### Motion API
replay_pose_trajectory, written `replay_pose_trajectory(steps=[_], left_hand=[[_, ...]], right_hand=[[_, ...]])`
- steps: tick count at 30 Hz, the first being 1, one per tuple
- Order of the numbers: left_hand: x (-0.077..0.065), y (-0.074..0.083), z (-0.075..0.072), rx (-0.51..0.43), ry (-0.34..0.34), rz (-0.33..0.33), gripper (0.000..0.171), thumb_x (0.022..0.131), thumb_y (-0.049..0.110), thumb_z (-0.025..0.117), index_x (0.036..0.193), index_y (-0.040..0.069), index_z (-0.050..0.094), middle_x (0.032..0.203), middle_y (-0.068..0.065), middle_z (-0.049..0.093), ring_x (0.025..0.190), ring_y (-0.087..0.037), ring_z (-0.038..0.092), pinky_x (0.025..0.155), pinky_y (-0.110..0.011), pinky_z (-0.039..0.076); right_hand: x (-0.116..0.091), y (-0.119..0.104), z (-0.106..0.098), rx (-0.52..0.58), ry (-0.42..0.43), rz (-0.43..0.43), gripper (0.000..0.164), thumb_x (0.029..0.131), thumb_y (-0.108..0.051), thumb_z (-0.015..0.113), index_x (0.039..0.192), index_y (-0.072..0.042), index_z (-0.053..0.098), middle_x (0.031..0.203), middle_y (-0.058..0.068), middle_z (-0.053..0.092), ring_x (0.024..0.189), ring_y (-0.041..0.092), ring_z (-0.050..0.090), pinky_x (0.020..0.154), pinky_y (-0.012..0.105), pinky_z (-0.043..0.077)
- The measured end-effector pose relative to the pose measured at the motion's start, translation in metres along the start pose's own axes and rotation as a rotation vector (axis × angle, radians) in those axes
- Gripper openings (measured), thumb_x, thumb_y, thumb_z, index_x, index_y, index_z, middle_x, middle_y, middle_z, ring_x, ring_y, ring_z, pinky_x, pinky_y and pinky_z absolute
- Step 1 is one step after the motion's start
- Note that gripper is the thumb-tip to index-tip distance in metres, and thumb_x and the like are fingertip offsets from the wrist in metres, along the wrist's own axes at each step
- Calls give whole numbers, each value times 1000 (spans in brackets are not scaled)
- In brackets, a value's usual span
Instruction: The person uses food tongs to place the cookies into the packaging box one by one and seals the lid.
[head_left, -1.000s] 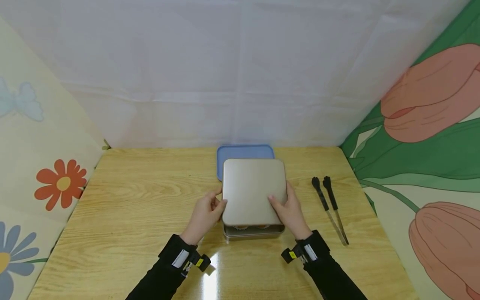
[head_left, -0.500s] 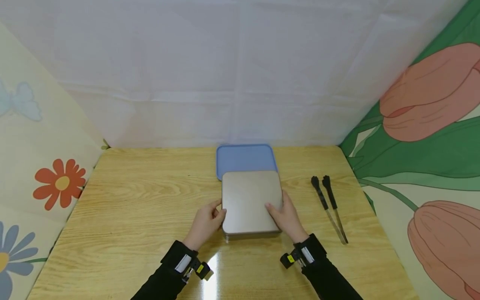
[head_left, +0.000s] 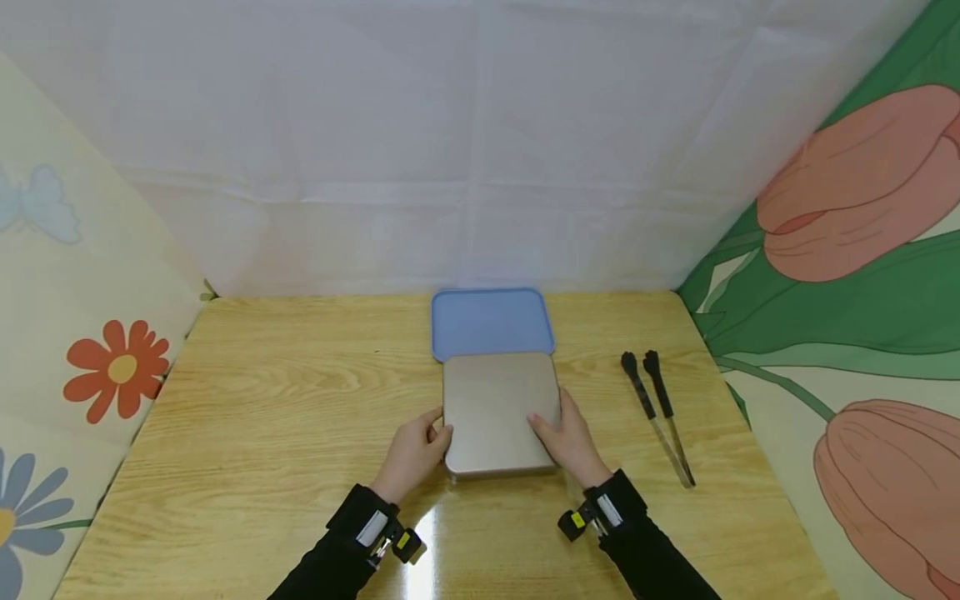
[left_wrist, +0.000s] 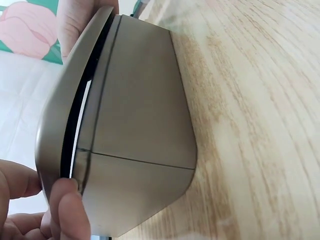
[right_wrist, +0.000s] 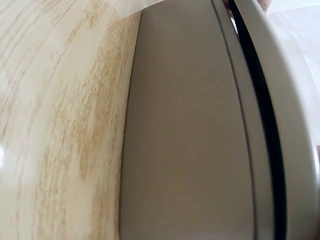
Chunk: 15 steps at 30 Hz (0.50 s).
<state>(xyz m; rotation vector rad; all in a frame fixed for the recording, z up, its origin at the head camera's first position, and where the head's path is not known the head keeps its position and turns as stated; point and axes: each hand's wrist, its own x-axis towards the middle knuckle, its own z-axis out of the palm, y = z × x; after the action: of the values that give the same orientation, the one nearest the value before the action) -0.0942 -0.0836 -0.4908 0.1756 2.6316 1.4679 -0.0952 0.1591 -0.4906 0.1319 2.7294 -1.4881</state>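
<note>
A square metal lid (head_left: 498, 408) sits over a matching metal tin (left_wrist: 140, 100) on the table. In both wrist views a narrow dark gap runs between the lid and the tin's rim. My left hand (head_left: 412, 450) pinches the lid's left edge, thumb on top and fingers underneath at the gap. My right hand (head_left: 573, 437) grips the lid's right edge, its thumb lying on the top face. The tin's contents are hidden under the lid.
A blue tray (head_left: 491, 321) lies right behind the tin, near the back edge of the wooden table (head_left: 300, 375). To the right lie tongs (head_left: 663, 421) with black ends. A white cloth (head_left: 375, 167) hangs behind.
Both hands have brought the lid toward the body and down over the tin. The tin's front opening and its contents, seen earlier, are now covered. More of the blue tray shows.
</note>
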Motion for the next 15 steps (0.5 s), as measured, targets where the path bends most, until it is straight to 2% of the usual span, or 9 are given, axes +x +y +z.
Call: replay_pose_trajectory(steps=[5, 15], left_hand=[[1, -1, 1, 3, -6, -1, 42, 87, 14, 58, 122, -10, 52, 55, 2, 44, 45, -9, 39, 42, -23, 31], [4, -5, 4, 16, -4, -4, 41, 88, 14, 58, 122, -8, 53, 55, 2, 45, 44, -9, 39, 41, -23, 31]], right_hand=[[1, 2, 1, 1, -1, -1, 65, 87, -17, 61, 137, 7, 27, 132, 29, 38, 121, 40, 38, 96, 51, 31], [4, 6, 3, -3, -5, 9, 66, 88, -17, 60, 138, 8, 25, 134, 30, 35, 122, 41, 37, 97, 51, 31]])
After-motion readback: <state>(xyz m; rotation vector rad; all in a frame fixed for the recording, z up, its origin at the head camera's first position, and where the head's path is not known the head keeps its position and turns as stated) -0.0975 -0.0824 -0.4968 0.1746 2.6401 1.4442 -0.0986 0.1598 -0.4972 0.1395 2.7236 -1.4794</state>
